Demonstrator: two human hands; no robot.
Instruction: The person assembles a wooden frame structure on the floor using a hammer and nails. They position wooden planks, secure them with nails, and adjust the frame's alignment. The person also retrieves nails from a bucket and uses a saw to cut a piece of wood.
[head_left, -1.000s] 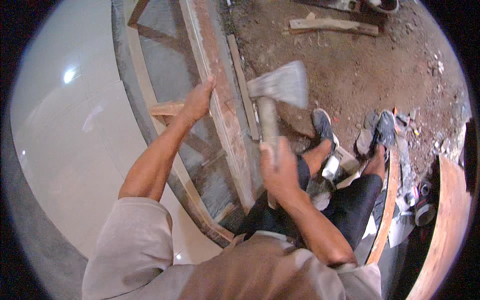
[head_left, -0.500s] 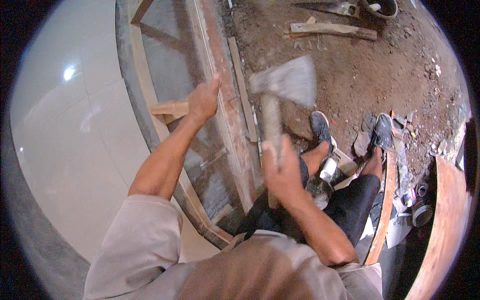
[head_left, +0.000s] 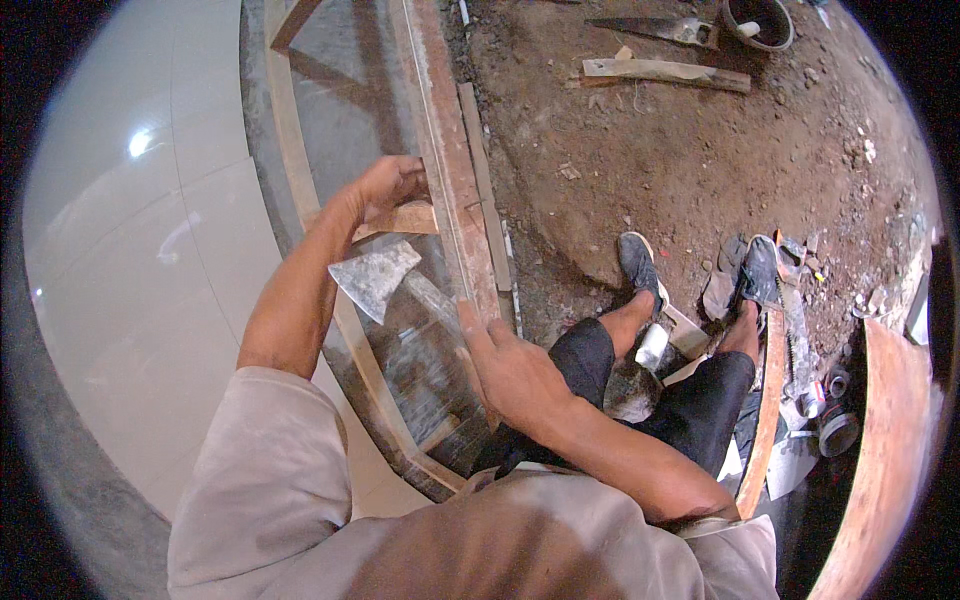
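Head view: nearest the camera, a light shirt covers the person's torso, and both forearms extend forward from it. The right hand wraps around the handle of a hatchet, fingers closed on the wood. The hatchet lies across the view in front of the torso, its head directed left, over the timber frame; whether the head touches the frame cannot be determined. Just beyond the head, a short crosspiece meets a long reddish-brown beam. The left hand is at this junction with fingers bent, close to the beam; its grip is partly hidden, and whether it pinches the wood cannot be determined. To the right, two dark shoes rest on bare soil, near a narrow wooden strip and a wide curved-looking plank. Farther out lie a wood offcut, a handsaw and a round bucket. Pale tiled flooring occupies the left side.
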